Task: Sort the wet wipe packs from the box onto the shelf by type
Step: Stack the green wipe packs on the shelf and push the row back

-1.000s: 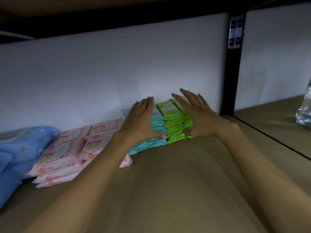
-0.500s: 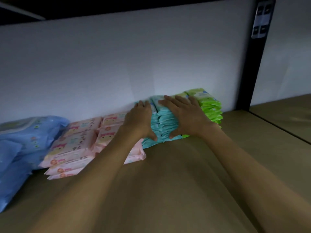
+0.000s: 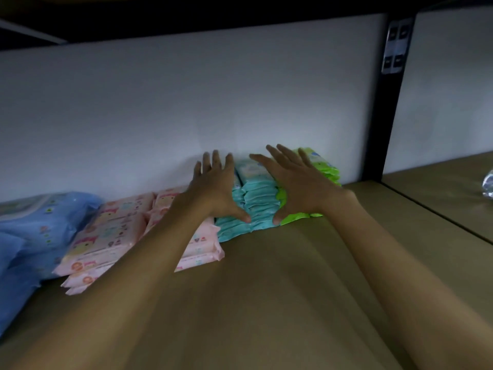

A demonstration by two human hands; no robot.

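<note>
Both hands are sliding leftward now, the left hand (image 3: 213,188) and right hand (image 3: 298,188) spreading open-fingered, clamping nothing, squaring the teal packs (image 3: 256,204) on the shelf (image 3: 266,289) beside the green packs (image 3: 324,169)

Along the back of the brown shelf (image 3: 266,289) lay sorted wipe packs: blue packs (image 3: 32,231) at far left, then stacked pink packs (image 3: 106,236). A teal stack (image 3: 256,201) touched a green stack (image 3: 324,169) on its right.

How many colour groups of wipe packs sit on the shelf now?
4: soft blue packs far left, pink printed packs, teal stack between both hands, lime-green stack rightmost. Hands may hide more.
</note>
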